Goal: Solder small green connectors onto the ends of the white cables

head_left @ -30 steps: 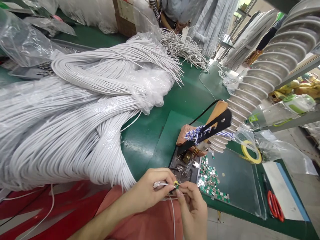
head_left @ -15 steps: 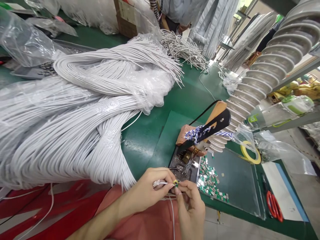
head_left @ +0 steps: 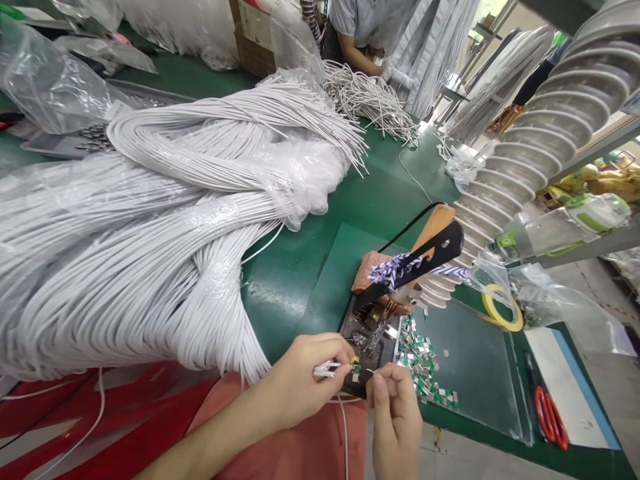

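My left hand (head_left: 305, 377) is closed in a pinch around the end of a white cable (head_left: 325, 370). At its fingertips a small green circuit board (head_left: 356, 375) with a metal end sticks out, a bit of yellow beside it. To the right, my right hand (head_left: 397, 407) pinches a thin wire (head_left: 371, 371) whose short tip points toward the board, apart from it. Just beyond both hands lies a dark tray (head_left: 363, 333) with metal bits. Over it leans a wooden-handled tool (head_left: 433, 230) on a black perforated bracket (head_left: 437, 250), tied with blue-white cord against a brick (head_left: 367, 270).
Large bundles of white cables (head_left: 150, 280) cover the left of the green table (head_left: 280, 293). Many small green boards (head_left: 420, 360) lie on a dark sheet at right, near yellow tape (head_left: 503, 308) and red-handled scissors (head_left: 550, 417). A ribbed hose (head_left: 530, 133) hangs above; another person (head_left: 357, 40) sits beyond.
My right hand has drawn away from the board, to the right and slightly down, with the thin wire. My left hand has stayed nearly in place, and the board now shows more clearly.
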The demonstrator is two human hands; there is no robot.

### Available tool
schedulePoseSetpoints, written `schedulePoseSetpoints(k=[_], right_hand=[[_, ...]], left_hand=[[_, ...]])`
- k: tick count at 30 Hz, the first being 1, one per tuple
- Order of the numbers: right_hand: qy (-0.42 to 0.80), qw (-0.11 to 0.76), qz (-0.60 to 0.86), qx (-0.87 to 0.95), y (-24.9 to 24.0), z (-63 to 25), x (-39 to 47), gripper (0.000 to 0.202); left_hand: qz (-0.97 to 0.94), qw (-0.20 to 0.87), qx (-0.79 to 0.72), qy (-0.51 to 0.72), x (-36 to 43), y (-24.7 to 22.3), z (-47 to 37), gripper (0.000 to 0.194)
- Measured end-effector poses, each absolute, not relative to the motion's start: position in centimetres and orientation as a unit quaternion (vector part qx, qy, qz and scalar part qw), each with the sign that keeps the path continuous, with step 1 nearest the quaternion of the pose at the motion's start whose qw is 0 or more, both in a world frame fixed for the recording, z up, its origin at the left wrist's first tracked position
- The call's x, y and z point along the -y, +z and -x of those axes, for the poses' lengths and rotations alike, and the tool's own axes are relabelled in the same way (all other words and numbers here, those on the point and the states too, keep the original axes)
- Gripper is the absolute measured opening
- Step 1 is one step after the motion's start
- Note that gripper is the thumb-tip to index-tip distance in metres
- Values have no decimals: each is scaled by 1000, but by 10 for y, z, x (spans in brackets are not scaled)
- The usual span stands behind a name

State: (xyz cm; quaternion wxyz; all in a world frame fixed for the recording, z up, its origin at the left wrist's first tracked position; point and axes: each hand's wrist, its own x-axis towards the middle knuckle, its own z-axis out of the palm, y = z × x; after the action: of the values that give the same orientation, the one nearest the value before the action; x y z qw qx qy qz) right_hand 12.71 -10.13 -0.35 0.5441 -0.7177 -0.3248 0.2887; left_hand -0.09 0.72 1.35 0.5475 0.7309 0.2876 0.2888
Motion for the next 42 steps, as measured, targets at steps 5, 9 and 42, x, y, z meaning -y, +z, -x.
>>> schedulePoseSetpoints(k=[5,9,42], right_hand=[[279,570,689,350,-7,-123,94,18],[282,573,671,376,-15,-125,95,10],[296,564,682,360,-21,-128,95,17]], left_hand=[[-737,545,-281,285,-9,15,0,16],[-735,547,-276,290,-10,15,-1,15],[-713,559,-309,288,-5,12,1,16]])
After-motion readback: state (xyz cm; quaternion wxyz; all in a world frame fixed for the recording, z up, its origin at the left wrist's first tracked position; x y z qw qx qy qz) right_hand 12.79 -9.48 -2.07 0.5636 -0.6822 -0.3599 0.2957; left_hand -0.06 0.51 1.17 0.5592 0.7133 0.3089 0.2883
